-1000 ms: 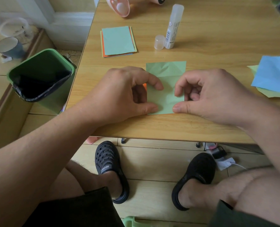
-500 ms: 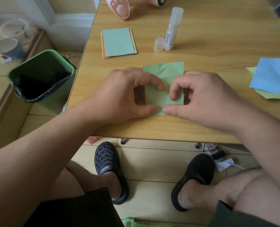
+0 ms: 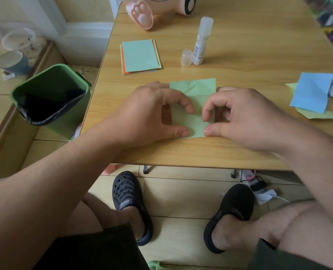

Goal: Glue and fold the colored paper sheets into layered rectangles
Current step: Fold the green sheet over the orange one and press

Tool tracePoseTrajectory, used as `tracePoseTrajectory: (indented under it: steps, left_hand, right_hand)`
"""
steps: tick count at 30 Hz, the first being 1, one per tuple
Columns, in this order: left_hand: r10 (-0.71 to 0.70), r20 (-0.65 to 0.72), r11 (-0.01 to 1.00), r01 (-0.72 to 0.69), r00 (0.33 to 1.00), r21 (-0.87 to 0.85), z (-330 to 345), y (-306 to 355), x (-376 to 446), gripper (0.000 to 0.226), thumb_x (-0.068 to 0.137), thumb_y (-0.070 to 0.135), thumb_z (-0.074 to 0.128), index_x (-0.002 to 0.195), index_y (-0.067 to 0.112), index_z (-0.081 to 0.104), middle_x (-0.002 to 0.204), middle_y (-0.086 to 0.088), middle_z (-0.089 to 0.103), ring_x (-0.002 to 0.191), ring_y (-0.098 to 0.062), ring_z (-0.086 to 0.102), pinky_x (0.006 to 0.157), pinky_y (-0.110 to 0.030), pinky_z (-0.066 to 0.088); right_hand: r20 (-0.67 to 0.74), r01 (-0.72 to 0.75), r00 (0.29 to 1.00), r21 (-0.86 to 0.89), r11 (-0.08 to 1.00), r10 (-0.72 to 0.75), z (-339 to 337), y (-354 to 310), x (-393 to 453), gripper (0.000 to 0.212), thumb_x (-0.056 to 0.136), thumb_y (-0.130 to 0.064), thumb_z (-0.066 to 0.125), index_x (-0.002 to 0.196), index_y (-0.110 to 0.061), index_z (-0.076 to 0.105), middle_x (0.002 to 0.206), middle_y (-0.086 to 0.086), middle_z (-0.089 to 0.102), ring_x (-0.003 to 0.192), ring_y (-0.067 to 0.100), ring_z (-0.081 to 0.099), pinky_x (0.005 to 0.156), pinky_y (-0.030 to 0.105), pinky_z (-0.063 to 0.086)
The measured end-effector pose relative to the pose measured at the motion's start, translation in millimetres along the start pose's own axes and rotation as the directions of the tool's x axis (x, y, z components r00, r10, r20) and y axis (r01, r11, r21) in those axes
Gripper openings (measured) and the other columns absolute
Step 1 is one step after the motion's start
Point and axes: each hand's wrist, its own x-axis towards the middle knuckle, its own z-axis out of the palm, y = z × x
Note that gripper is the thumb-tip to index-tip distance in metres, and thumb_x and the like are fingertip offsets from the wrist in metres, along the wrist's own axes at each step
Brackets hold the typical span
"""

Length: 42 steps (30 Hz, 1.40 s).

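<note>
Head view: a light green sheet [image 3: 193, 106] lies flat near the near edge of the desk [image 3: 239, 55], roughly in the middle. It reads as an upright rectangle with a crease running across it about a third of the way down from the far edge; the far strip also shows faint diagonal creases. Its far part is bare; the near part sits between the two hands.

The left hand [image 3: 152, 112] rests on the sheet's left side with curled fingers: the thumb tip presses the near left corner and the index fingertip touches the paper further up. The right hand [image 3: 243, 117] mirrors it on the right side, thumb tip on the near right corner, bent index fingertip on the paper just above. Both hands grip the sheet's edges between thumb and index; whether an edge is lifted cannot be told.

Far left on the desk lies a stack [image 3: 140, 56] of sheets, mint on top with orange and yellow edges showing. A glue stick [image 3: 202, 40] stands upright at far centre, its cap [image 3: 186, 57] just beside it on the left. At the right edge a creased blue sheet [image 3: 312, 92] lies over a pale green one. A green bin [image 3: 50, 98] stands on the floor left of the desk.
</note>
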Motion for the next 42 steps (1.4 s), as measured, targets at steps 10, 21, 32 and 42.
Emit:
tracePoseTrajectory:
  steps: [10, 21, 32, 42]
  left_hand:
    - [0.010, 0.024, 0.999, -0.011, 1.000, 0.032, -3.0, -4.0, 0.4, 0.045, 0.069, 0.047, 0.092, 0.108, 0.038, 0.073, 0.079, 0.013, 0.057, 0.084, -0.009, 0.048, 0.077, -0.011, 0.037]
    - [0.051, 0.004, 0.997, -0.051, 0.999, 0.049, -1.6, -4.3, 0.3, 0.042, 0.069, 0.056, 0.084, 0.104, 0.035, 0.075, 0.076, 0.013, 0.056, 0.083, -0.007, 0.046, 0.074, -0.012, 0.036]
    - [0.015, 0.018, 0.999, -0.016, 1.000, 0.048, -8.2, -9.2, -0.8, 0.029, 0.075, 0.043, 0.078, 0.103, 0.040, 0.074, 0.076, 0.020, 0.056, 0.089, -0.009, 0.049, 0.079, -0.017, 0.040]
    - [0.010, -0.031, 0.999, -0.009, 0.999, 0.037, -1.8, -3.3, 7.8, 0.038, 0.072, 0.043, 0.088, 0.107, 0.044, 0.070, 0.083, 0.017, 0.061, 0.088, -0.006, 0.047, 0.076, -0.020, 0.040]
  right_hand:
    - [0.051, -0.015, 0.999, -0.008, 1.000, 0.016, -4.5, -0.9, -3.8, 0.028, 0.080, -0.019, 0.088, 0.087, -0.040, 0.070, 0.086, -0.032, 0.054, 0.069, -0.012, 0.049, 0.065, 0.020, 0.033]
    - [-0.139, 0.007, 0.990, -0.031, 1.000, -0.011, 18.5, -14.4, 1.3, 0.026, 0.072, -0.041, 0.091, 0.082, -0.033, 0.069, 0.083, -0.009, 0.050, 0.067, -0.001, 0.046, 0.058, 0.018, 0.032]
    - [-0.086, -0.051, 0.995, 0.048, 0.998, 0.055, 12.5, -12.9, -1.5, 0.021, 0.079, -0.025, 0.089, 0.084, -0.034, 0.071, 0.086, -0.008, 0.051, 0.068, 0.005, 0.048, 0.066, 0.025, 0.038]
    - [-0.112, -0.037, 0.993, 0.043, 0.998, 0.042, 15.5, -10.5, -0.8, 0.019, 0.079, -0.031, 0.088, 0.084, -0.035, 0.071, 0.098, -0.014, 0.046, 0.070, -0.011, 0.040, 0.071, 0.014, 0.031]
